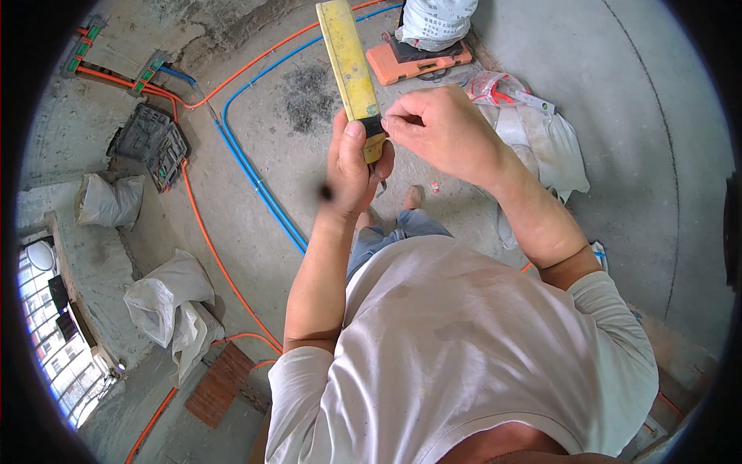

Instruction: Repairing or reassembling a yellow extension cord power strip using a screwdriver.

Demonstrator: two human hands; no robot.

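Note:
My left hand (354,166) is wrapped round the lower end of a long, flat, scuffed yellow bar (346,58), with the thumb pressed on its face. The bar points up and away from me; its exact kind is unclear. Around it, just above its lower end, runs a black band (372,126). My right hand (444,130) is closed in a pinch, thumb and forefinger at the right edge of this band. Whatever lies between those fingertips is too small to make out, and the other fingers are curled.
Orange (202,213) and blue pipes (259,185) cross the concrete floor. An orange case (398,68) lies ahead beneath a white sack (437,23). At left are an opened tool case (158,143) and white bags (174,290). More white sacks (553,147) lie at right.

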